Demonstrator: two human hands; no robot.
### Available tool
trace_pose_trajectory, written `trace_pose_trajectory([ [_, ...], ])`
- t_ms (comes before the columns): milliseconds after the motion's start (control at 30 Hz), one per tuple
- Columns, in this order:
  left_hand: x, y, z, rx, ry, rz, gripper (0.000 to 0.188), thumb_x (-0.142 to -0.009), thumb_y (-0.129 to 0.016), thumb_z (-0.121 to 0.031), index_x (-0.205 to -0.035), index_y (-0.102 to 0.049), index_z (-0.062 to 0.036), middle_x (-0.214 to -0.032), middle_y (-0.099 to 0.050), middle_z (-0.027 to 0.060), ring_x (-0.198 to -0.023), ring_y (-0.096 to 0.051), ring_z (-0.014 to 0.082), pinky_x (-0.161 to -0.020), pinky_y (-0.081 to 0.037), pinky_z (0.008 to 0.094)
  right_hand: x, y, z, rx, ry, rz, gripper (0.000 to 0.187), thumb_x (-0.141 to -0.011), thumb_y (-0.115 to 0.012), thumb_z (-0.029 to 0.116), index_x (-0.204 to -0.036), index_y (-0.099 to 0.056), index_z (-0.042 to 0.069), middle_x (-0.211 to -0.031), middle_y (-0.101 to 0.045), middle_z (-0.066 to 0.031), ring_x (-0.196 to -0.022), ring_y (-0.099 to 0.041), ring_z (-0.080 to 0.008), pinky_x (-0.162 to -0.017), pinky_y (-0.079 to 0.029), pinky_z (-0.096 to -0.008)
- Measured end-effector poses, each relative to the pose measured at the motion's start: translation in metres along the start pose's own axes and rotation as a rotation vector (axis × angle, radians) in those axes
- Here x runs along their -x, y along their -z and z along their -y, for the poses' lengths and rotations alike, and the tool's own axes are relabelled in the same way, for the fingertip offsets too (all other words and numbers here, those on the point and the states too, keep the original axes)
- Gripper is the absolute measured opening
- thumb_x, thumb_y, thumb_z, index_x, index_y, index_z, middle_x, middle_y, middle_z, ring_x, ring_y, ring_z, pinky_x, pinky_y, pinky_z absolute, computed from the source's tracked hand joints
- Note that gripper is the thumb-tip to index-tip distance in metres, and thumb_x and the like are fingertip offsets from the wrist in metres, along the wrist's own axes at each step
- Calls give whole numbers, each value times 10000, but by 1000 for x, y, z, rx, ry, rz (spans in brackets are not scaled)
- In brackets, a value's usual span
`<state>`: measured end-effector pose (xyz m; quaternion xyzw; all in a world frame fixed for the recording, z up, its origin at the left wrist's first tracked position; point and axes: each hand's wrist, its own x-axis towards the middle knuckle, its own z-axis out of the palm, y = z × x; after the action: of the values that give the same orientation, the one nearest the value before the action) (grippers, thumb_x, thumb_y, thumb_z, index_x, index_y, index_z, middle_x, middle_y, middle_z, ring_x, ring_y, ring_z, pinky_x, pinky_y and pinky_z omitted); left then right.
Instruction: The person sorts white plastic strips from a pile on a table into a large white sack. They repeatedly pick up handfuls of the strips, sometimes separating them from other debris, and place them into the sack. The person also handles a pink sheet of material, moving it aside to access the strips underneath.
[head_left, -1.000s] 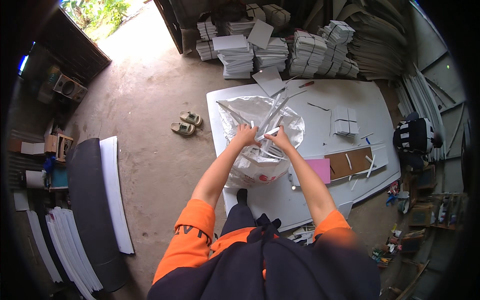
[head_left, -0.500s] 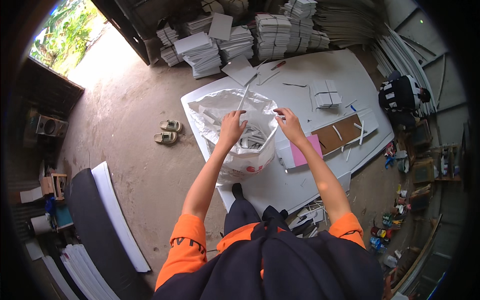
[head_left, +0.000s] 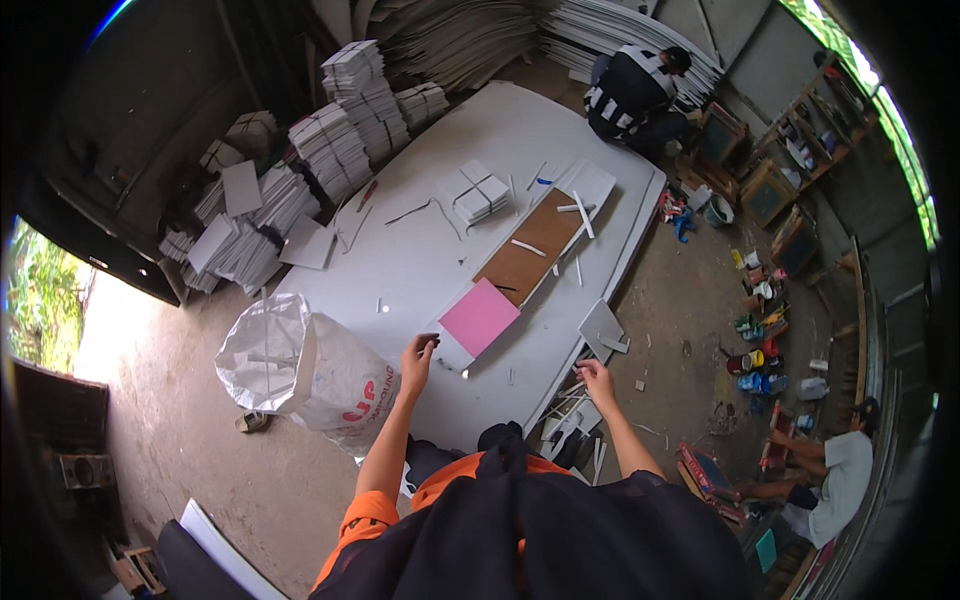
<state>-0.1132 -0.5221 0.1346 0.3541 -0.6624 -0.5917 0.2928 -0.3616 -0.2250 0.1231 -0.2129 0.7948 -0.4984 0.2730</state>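
White sack [head_left: 335, 385] is placed at the left end of a large white sheet [head_left: 520, 130], which is spread over a bare concrete floor [head_left: 675, 340]. On the sheet, a pink card [head_left: 480, 323] and a brown board [head_left: 540, 247] are laid end to end, narrow white strips are scattered on and around the board, and a tied white bundle [head_left: 480, 192] is set farther off. Strapped stacks of white sheets [head_left: 330, 150] are piled by the far wall; paint containers [head_left: 762, 360] and wooden frames [head_left: 770, 193] are ranged along the right side, where two other people are seen low to the floor. The left hand [head_left: 418, 360] is held loosely curled and free beside the near corner of the pink card, just right of the sack. The right hand [head_left: 594, 382] is held bent near a heap of white offcuts [head_left: 572, 430] at the sheet's near edge; whether anything is pinched in it cannot be told. Compared with half a second ago, when both hands were held at the sack's mouth, they are now drawn away from it; the view is turned rightward, the sack is seen more from its side, and the person in a white shirt [head_left: 840, 480] is brought into view.
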Motion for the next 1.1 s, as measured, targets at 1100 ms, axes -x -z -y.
trace_pose_trajectory([
  [1100, -437, -502, 322, -757, -181, 489, 283, -717, -561, -26, -998, -556, -66, -1022, -501, 151, -961, -454, 331, -854, -373, 407, -562, 36, -349, 332, -317, 25, 248, -799, -506, 165, -950, -569, -23, -925, -578, -146, -903, -546, -279, -813, -428, -373],
])
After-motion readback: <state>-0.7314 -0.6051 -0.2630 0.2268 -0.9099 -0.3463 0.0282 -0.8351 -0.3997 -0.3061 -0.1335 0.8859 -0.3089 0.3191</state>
